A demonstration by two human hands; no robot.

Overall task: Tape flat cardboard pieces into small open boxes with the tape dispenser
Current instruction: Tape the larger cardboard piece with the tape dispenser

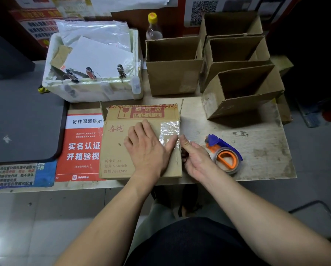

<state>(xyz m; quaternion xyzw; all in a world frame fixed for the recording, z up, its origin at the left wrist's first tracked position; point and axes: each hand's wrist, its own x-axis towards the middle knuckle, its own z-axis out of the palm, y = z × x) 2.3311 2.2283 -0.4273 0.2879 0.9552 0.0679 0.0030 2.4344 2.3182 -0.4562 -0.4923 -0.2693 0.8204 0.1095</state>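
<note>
Flattened cardboard piece (pixel 141 143) lying on the table (pixel 257 150) directly in front of the person, its long axis running away from the body, its right edge carrying a strip of clear tape (pixel 169 131). The left hand (pixel 147 148) lies open and flat, palm down, on the cardboard, fingers spread toward the taped seam and gripping nothing. The right hand (pixel 194 158) sits at the right edge of the piece, fingers curled and thumb pressed against that edge; whether it pinches the tape end cannot be told. The tape dispenser (pixel 225 154) rests on the table just beside and behind the right hand, apart from the left. Judgement: the right hand is the nearer for reaching it. Finished open boxes (pixel 241 93) stand at the far right of the table.
</note>
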